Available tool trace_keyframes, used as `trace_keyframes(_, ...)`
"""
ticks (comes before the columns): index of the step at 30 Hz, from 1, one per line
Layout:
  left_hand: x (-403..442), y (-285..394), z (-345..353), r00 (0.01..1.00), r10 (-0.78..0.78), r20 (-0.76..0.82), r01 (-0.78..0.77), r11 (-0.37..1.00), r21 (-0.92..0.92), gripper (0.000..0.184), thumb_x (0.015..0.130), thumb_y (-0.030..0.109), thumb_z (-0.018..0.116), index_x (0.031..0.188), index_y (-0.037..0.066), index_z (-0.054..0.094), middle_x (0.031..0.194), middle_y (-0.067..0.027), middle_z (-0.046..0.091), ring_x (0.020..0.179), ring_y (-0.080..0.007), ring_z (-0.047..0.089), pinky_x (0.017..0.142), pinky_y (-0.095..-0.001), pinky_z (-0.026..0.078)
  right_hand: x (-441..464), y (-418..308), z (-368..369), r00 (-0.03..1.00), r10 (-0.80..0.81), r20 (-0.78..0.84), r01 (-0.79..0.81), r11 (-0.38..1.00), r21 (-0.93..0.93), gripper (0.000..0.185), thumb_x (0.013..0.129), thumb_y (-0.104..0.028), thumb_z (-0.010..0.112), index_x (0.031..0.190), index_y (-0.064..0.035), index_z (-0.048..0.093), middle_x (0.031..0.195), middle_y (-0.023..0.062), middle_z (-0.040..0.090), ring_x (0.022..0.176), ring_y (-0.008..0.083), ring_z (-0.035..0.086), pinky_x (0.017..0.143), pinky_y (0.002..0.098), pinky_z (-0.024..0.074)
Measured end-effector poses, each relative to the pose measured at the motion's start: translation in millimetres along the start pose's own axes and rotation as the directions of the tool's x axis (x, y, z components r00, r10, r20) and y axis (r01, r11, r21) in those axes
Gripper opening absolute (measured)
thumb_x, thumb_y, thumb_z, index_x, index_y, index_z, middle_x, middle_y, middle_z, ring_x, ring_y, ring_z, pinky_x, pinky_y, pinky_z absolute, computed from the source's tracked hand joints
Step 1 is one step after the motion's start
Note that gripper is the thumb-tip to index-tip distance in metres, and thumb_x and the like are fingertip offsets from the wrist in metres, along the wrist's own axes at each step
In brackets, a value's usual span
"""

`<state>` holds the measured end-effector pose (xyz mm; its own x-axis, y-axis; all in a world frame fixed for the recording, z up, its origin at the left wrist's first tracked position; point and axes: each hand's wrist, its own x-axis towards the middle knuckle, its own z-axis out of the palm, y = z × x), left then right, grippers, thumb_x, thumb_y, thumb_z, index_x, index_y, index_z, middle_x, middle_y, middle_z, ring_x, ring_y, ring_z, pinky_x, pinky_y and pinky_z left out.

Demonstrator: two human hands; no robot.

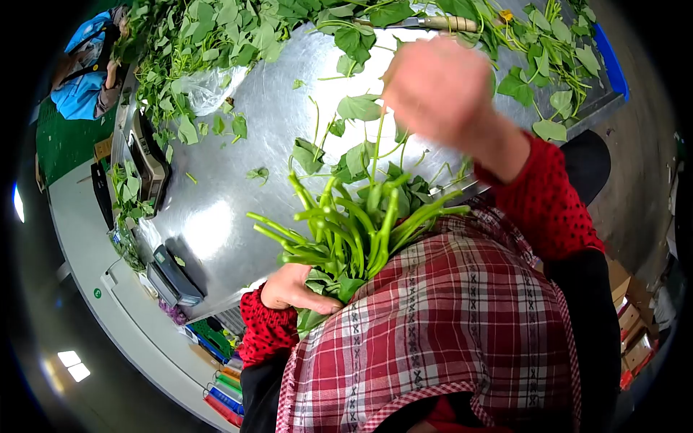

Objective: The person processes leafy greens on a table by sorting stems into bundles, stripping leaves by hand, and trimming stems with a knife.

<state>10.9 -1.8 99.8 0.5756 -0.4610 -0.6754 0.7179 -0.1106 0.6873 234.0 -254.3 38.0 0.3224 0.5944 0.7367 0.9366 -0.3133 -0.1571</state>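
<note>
My left hand [294, 290] is closed around a bunch of leafy green stems [346, 231], low against the checked apron [447, 303]. Its cut stem ends point up and outward, while leaves show below by my thumb. Above the metal table, my right hand [440, 90] is blurred and curled into a fist. A thin green stem [379, 141] runs down from its lower edge toward the bunch; whether the fingers grip it is unclear. Behind the right hand lies a knife with a wooden handle [451, 24]. Loose leaves [354, 160] lie between the bunch and that hand.
A large heap of leafy greens [209, 32] covers the table's far left, with clear plastic [209, 88] beside it. More greens [552, 65] lie at the right edge. Along the left edge of the metal table [245, 155] stand a dark device [173, 276] and a scale-like device [148, 162].
</note>
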Motion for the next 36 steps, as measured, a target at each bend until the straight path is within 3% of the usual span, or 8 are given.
trace_keyframes(6, -1.5, -15.1, -7.3, 0.992, 0.033, 0.118, -0.033, 0.999, -0.007, 0.082, 0.062, 0.004, 0.087, 0.133, 0.001, 0.046, 0.128, -0.0067, 0.052, 0.118, -0.0174, 0.047, 0.101, -0.0315, 0.036, -42.3, -11.3, 39.8, 0.867, 0.378, 0.326, -0.484, 0.794, 0.367, 0.048, 0.082, -0.016, 0.062, 0.124, 0.0036, 0.05, 0.112, 0.0209, 0.06, 0.08, 0.029, 0.064, 0.072, 0.0365, 0.0526)
trace_keyframes(9, -0.5, -16.4, -6.4, 0.994, 0.028, 0.11, -0.021, 0.998, -0.067, 0.079, 0.064, 0.003, 0.086, 0.133, 0.0, 0.046, 0.128, -0.0066, 0.053, 0.117, -0.0169, 0.047, 0.101, -0.0316, 0.037, -59.0, -68.7, 62.9, 0.793, -0.284, 0.54, -0.574, -0.048, 0.817, 0.045, 0.093, -0.031, 0.052, 0.123, 0.0025, 0.05, 0.103, 0.0177, 0.064, 0.077, 0.0212, 0.062, 0.073, 0.0346, 0.0498)
trace_keyframes(17, -5.6, -39.7, -2.1, 0.996, -0.082, -0.027, 0.069, 0.943, -0.326, 0.099, 0.055, -0.008, 0.084, 0.142, 0.002, 0.036, 0.14, -0.0072, 0.043, 0.123, -0.0182, 0.045, 0.101, -0.0301, 0.039, -35.0, 22.4, 6.2, 0.289, 0.416, 0.862, -0.835, -0.331, 0.439, 0.029, 0.089, -0.023, 0.06, 0.103, 0.0022, 0.062, 0.084, 0.0111, 0.063, 0.067, 0.0248, 0.061, 0.068, 0.0362, 0.0526)
trace_keyframes(19, -4.4, -61.2, -5.7, 0.998, -0.024, -0.058, 0.005, 0.95, -0.313, 0.101, 0.055, -0.009, 0.084, 0.143, 0.003, 0.035, 0.141, -0.0076, 0.041, 0.124, -0.0192, 0.045, 0.101, -0.0308, 0.039, -47.2, 16.1, 17.6, 0.853, 0.344, 0.391, -0.491, 0.783, 0.382, 0.042, 0.089, -0.025, 0.063, 0.122, 0.0, 0.055, 0.106, 0.0153, 0.059, 0.074, 0.0245, 0.064, 0.075, 0.0381, 0.0535)
trace_keyframes(22, -1.7, -62.0, 1.6, 0.995, -0.009, -0.098, -0.033, 0.909, -0.416, 0.105, 0.054, -0.011, 0.083, 0.144, 0.004, 0.032, 0.141, -0.009, 0.042, 0.126, -0.0207, 0.043, 0.102, -0.0324, 0.038, -22.4, -38.9, -3.7, 0.347, -0.147, 0.926, -0.93, 0.071, 0.359, 0.075, 0.086, -0.034, 0.069, 0.142, -0.0023, 0.031, 0.097, 0.0167, 0.064, 0.075, 0.0208, 0.064, 0.072, 0.0304, 0.0519)
trace_keyframes(24, -1.8, -55.5, 4.3, 0.999, -0.023, -0.035, 0.002, 0.864, -0.504, 0.105, 0.056, -0.01, 0.083, 0.145, 0.004, 0.029, 0.137, -0.0094, 0.047, 0.124, -0.0212, 0.046, 0.101, -0.0326, 0.039, -32.3, -66.0, 24.8, 0.523, -0.475, 0.708, -0.843, -0.165, 0.512, 0.039, 0.085, -0.03, 0.07, 0.11, -0.0008, 0.061, 0.07, 0.0047, 0.064, 0.06, 0.0132, 0.059, 0.054, 0.0259, 0.0479)
trace_keyframes(28, -12.0, -55.4, -3.3, 1.0, 0.025, 0.002, -0.024, 0.985, -0.171, 0.084, 0.06, -0.001, 0.085, 0.134, 0.001, 0.046, 0.126, -0.0068, 0.056, 0.113, -0.0171, 0.052, 0.097, -0.0307, 0.041, -23.5, -22.4, 32.5, 0.438, 0.156, 0.885, -0.862, -0.206, 0.463, 0.022, 0.091, -0.022, 0.061, 0.091, -0.0019, 0.068, 0.07, 0.0021, 0.063, 0.06, 0.007, 0.058, 0.054, 0.0213, 0.0471)
trace_keyframes(36, -3.4, -14.3, 4.4, 0.998, -0.054, -0.042, 0.048, 0.99, -0.132, 0.09, 0.053, 0.011, 0.09, 0.131, -0.001, 0.047, 0.122, -0.0088, 0.057, 0.112, -0.0198, 0.052, 0.096, -0.0341, 0.039, 16.3, -56.0, 37.9, 0.517, -0.294, 0.804, -0.838, -0.368, 0.404, 0.034, 0.092, -0.033, 0.061, 0.084, -0.0015, 0.068, 0.069, -0.0008, 0.061, 0.06, 0.0058, 0.053, 0.056, 0.0212, 0.0422)
